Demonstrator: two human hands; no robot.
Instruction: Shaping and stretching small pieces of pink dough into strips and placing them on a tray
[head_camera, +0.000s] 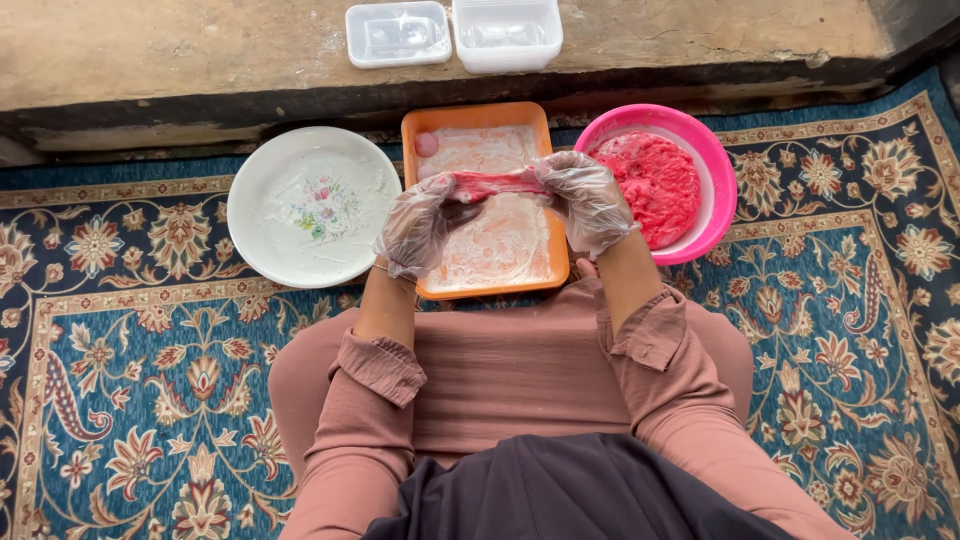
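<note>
While both gloved hands hover over the orange tray (553, 262), the left hand (418, 226) and right hand (588, 202) each pinch an end of a pink dough strip (493, 183) stretched between them. The tray's floury, with a small pink ball (426, 144) in its far corner. Left of it sits a white floral plate (310, 205), right a pink bowl (712, 176) of red dough (655, 183). Two clear plastic tubs (452, 35) sit on the stone ledge (180, 50).

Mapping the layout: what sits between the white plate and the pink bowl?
In the head view, the orange tray lies between the white plate and pink bowl, with both gloved hands above it.
</note>
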